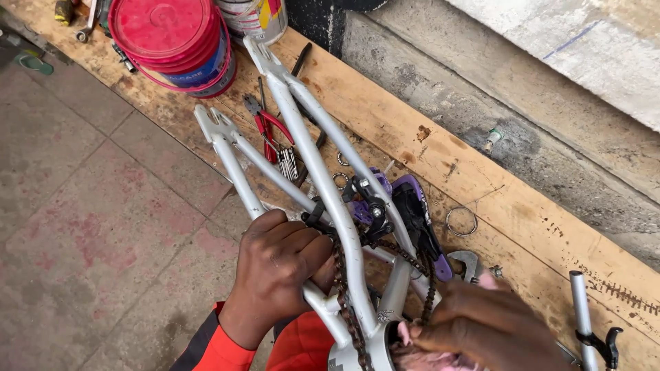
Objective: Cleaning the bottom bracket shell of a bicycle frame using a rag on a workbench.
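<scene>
The left hand is closed tight around a tube of the white bike frame, which lies low in the middle, its thin ends pointing to 11 o'clock. The right hand, at 5 o'clock, is curled shut on a pink rag pressed at the frame's round hole. A rusty chain hangs between them. I think it helps to hold the frame steady and rub slowly, keeping the rag away from the chain.

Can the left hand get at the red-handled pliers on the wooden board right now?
Probably not at once: the left hand is wrapped round a tube of the white bicycle frame. The red-handled pliers lie uncovered between the frame's two arms, so the path is free after it lets go.
</scene>
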